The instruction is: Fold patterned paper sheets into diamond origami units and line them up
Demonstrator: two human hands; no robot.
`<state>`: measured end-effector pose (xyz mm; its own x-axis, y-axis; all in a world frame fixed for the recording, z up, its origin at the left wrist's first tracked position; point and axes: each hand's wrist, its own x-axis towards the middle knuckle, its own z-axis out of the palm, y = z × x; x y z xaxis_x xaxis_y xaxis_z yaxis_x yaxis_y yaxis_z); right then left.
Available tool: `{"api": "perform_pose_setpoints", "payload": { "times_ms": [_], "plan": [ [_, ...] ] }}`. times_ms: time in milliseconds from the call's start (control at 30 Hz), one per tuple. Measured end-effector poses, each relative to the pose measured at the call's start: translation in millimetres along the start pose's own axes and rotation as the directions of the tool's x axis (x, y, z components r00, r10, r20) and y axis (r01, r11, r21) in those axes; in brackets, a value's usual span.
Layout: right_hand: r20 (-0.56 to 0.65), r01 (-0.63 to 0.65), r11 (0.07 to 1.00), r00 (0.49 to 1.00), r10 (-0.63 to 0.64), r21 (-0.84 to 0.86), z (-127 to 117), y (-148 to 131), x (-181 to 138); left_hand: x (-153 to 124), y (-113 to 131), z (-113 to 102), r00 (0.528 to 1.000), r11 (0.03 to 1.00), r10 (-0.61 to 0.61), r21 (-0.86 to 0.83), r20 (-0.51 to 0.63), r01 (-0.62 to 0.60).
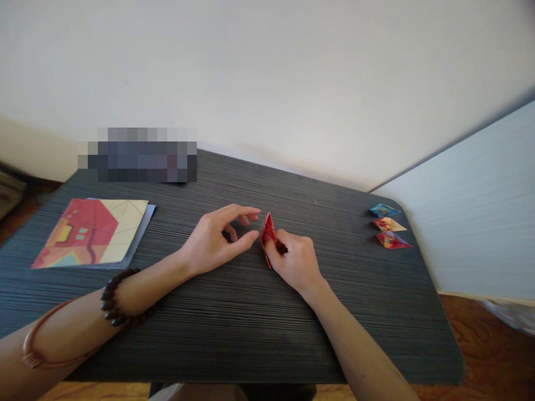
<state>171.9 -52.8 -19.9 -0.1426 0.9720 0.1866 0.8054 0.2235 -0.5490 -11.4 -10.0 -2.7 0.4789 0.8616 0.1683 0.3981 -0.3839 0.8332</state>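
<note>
One red paper [268,226] pinched in your right hand [296,259] | your left hand [221,236] empty, curved open just beside it, contact unclear | three folded papers [389,224] well right of both hands | risk: too tight a pinch could crush the red paper.

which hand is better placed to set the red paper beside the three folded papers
Probably the right hand: it holds the red paper and is nearer the three folded papers, while the left hand holds nothing.

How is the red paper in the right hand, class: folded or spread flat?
Folded: the red paper in the right hand shows a narrow shape with pointed ends.
</note>
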Motion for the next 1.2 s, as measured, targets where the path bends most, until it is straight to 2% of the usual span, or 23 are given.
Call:
{"api": "perform_pose_setpoints", "payload": {
  "times_ms": [133, 333, 500, 600, 800, 933, 1200],
  "plan": [
    [-0.014, 0.025, 0.998, 1.000, -0.026, -0.057, 2, -2, -1, -1, 4, 2, 0.999, 0.975, -0.025, 0.220, 0.022, 0.020],
    [-0.024, 0.003, 0.996, 1.000, -0.005, -0.087, 6, -3, -3, -2, -2, 6, 0.999, 0.948, -0.035, 0.317, 0.024, 0.026],
    [-0.031, -0.006, 0.994, 1.000, 0.003, -0.106, 6, -4, -3, -3, -3, 9, 0.997, 0.833, -0.071, 0.551, 0.019, 0.049],
    [-0.021, 0.026, 0.992, 0.999, -0.029, -0.124, 7, -6, -4, -4, -1, 12, 0.995, 0.773, -0.094, 0.632, 0.029, 0.055],
    [-0.010, -0.046, 0.996, 0.999, 0.046, -0.078, 5, -5, -3, -2, 1, 8, 0.979, 0.818, -0.196, 0.560, 0.053, 0.133],
    [0.043, -0.101, 0.995, 0.994, 0.101, 0.006, 1, -3, 0, 0, 0, 4, 0.971, 0.856, -0.235, 0.485, 0.050, 0.182],
    [0.128, -0.075, 0.996, 0.989, 0.068, 0.053, -4, -2, 1, 0, -1, 3, 0.976, 0.905, -0.209, 0.387, 0.051, 0.174]
  ]
}}
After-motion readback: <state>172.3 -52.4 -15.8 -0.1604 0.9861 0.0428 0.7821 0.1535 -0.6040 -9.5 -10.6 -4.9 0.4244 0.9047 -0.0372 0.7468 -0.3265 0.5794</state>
